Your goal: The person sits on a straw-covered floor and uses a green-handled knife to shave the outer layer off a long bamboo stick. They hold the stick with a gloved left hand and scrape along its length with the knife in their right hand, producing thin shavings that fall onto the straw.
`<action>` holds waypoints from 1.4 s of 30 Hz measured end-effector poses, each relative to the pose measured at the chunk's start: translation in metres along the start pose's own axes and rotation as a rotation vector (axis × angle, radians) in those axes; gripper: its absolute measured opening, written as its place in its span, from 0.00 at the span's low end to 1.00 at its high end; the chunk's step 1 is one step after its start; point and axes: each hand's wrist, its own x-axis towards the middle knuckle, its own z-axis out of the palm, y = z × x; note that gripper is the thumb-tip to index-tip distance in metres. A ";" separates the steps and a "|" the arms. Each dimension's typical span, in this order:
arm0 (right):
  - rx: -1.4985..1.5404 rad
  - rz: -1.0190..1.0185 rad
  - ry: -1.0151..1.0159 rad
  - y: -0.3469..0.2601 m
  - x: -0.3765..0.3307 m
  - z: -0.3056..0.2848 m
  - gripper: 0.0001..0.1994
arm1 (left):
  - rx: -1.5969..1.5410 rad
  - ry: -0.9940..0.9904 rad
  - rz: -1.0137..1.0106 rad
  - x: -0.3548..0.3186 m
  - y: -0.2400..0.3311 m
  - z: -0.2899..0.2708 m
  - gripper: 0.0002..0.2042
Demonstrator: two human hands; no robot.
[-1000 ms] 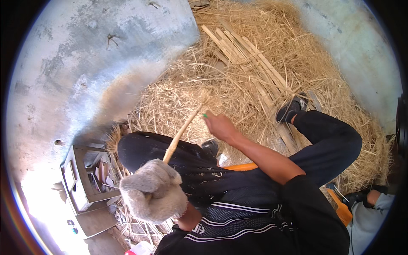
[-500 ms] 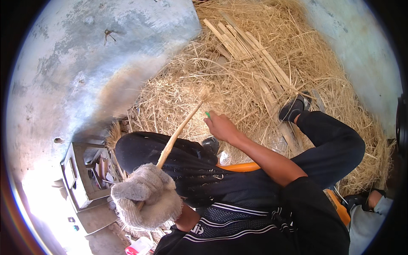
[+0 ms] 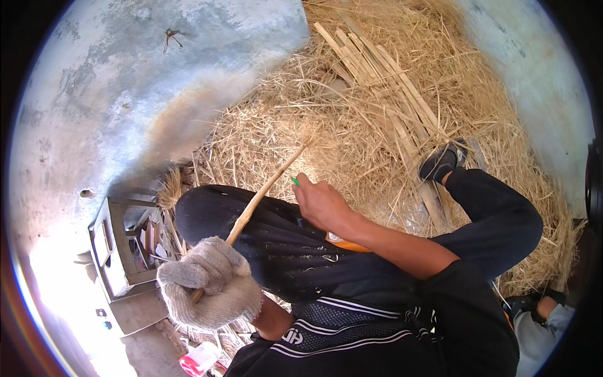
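My left hand (image 3: 210, 283), in a pale grey knitted glove, is closed around the lower end of a long thin stick (image 3: 256, 201). The pale wooden or bamboo stick slants up and to the right over my left thigh, its thin far end reaching above the straw. My bare right hand (image 3: 323, 204) is closed to the right of the stick, apart from it. A small green piece (image 3: 294, 181) pokes out by its thumb; the rest of that object is hidden in the fist.
Loose straw-like shavings (image 3: 270, 138) cover the floor ahead, with several flat wooden strips (image 3: 402, 94) on them. Left stands a small open wooden cabinet (image 3: 129, 251); a red-and-white container (image 3: 201, 359) lies below. Another person's grey-clothed leg (image 3: 540, 342) shows at lower right.
My right hand has drawn back toward my body and slightly left. My gloved left hand still grips the stick, a little lower and further left. The whole view has shifted slightly.
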 end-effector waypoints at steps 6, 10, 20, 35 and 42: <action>0.088 -0.315 0.020 -0.039 -0.021 0.000 0.11 | 0.038 -0.018 0.016 -0.004 -0.002 0.002 0.15; -0.053 -0.017 -0.025 0.010 0.010 -0.001 0.11 | 0.026 -0.009 0.029 -0.003 -0.001 0.002 0.15; -0.192 -0.285 0.105 0.066 0.021 0.031 0.08 | -0.016 -0.055 0.017 -0.006 -0.002 0.009 0.13; -0.016 0.066 -0.087 0.050 0.024 0.005 0.11 | 0.069 -0.003 0.018 -0.009 0.003 0.000 0.15; 0.035 -0.159 0.046 0.012 0.005 0.010 0.12 | 0.054 0.003 0.009 -0.008 0.001 0.002 0.15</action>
